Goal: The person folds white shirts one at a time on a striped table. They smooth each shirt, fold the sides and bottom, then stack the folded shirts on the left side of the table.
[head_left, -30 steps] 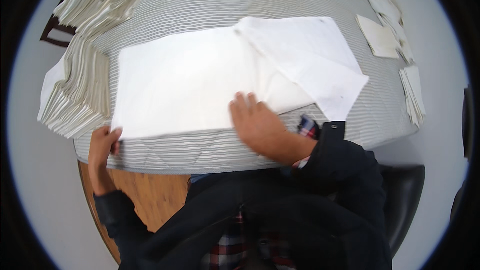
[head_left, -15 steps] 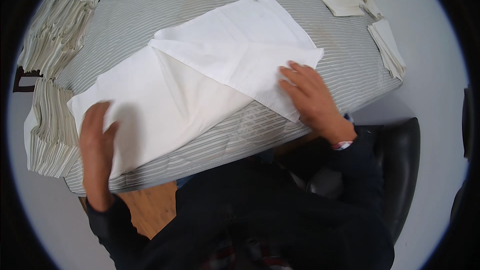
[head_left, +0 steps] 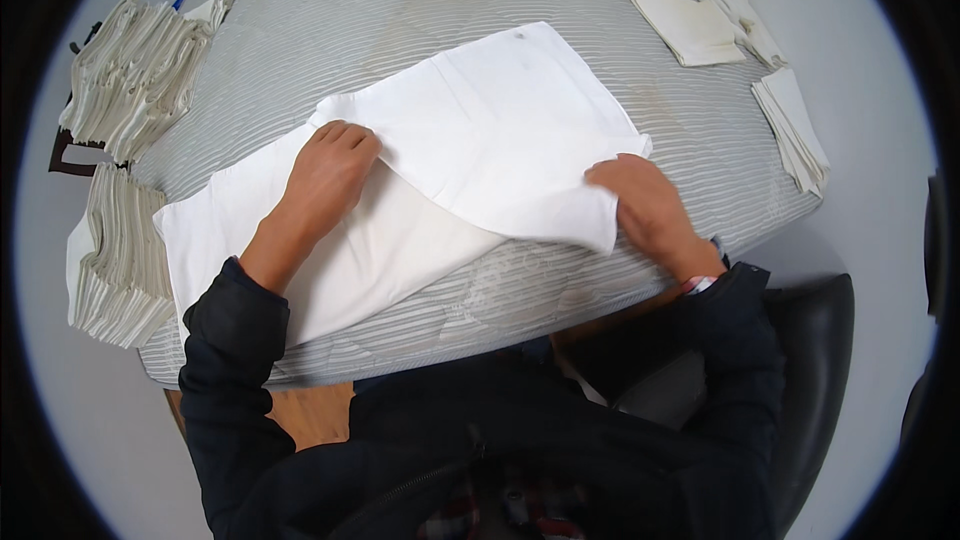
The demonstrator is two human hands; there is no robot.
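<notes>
Now both hands flat, palms down: left hand (head_left: 328, 172), right hand (head_left: 640, 202) pressing white cloth (head_left: 490, 130).

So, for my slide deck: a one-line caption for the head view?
Both hands, left hand and right hand, press a half-folded white cloth on a striped padded table.

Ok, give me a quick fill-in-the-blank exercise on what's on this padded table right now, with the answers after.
1. Both hands rest on a large ____ cloth that is partly folded over itself.
2. The left hand lies flat on the cloth, and the right hand presses the folded layer near the table's ____ edge.
3. Stacks of folded cloths sit along the person's ____ side of the striped table cover.

Missing words: white; near; left
</notes>
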